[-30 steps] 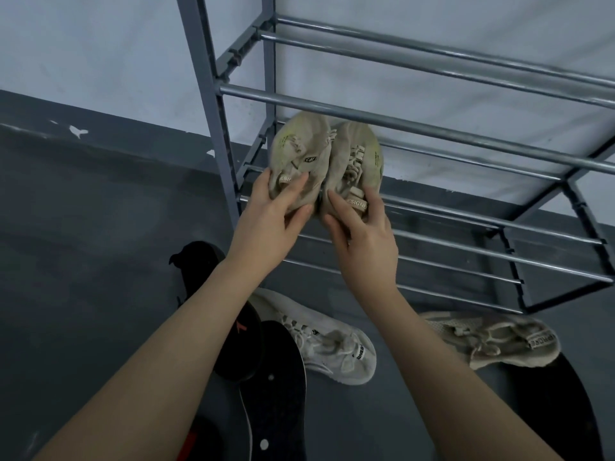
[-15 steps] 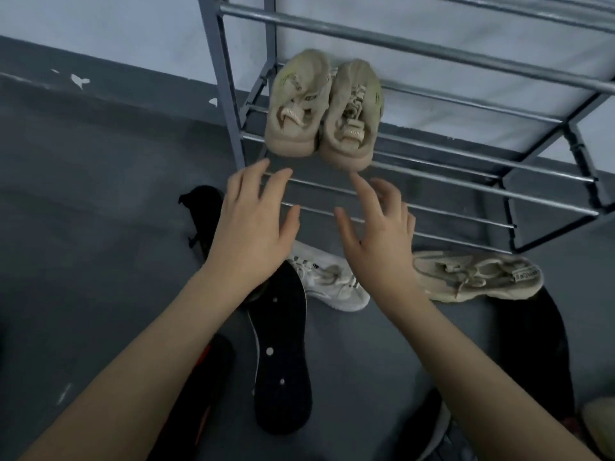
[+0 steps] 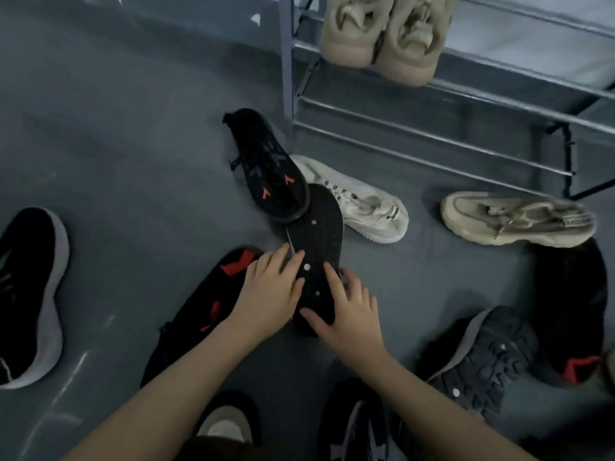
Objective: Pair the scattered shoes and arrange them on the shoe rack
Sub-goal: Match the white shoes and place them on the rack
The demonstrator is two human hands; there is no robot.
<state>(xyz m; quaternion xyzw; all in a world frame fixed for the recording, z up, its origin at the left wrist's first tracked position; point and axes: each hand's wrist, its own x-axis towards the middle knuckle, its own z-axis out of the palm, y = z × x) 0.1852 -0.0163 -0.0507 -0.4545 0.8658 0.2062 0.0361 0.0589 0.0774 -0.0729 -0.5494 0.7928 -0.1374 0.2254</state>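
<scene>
Both my hands settle on an upturned black shoe sole (image 3: 316,247) lying on the floor in front of the shoe rack (image 3: 432,104). My left hand (image 3: 271,294) lies flat with fingers spread along the sole's left edge; my right hand (image 3: 349,307) is spread too, thumb and fingers bracketing its near end, neither hand closed on it yet. One pair is done: two beige sneakers (image 3: 382,31) sit side by side, heels outward, on a rack rail at its left end. By my reckoning the job has barely begun. The lowest rails stand bare, and singles lie scattered: a black knit shoe with orange chevrons (image 3: 269,168) overlapping the sole's far end, a white sneaker (image 3: 359,201) just beside it, a lone beige sneaker (image 3: 519,217) near the rack's right foot, a black-and-red shoe (image 3: 213,307) under my left wrist, a black shoe with a grey sole (image 3: 30,294) well apart at far left, and a lugged dark shoe (image 3: 479,364) on its side at right. The floor (image 3: 116,144) is dull grey, scuffed with pale marks, meeting a pale wall behind the rack; the light is dim.
</scene>
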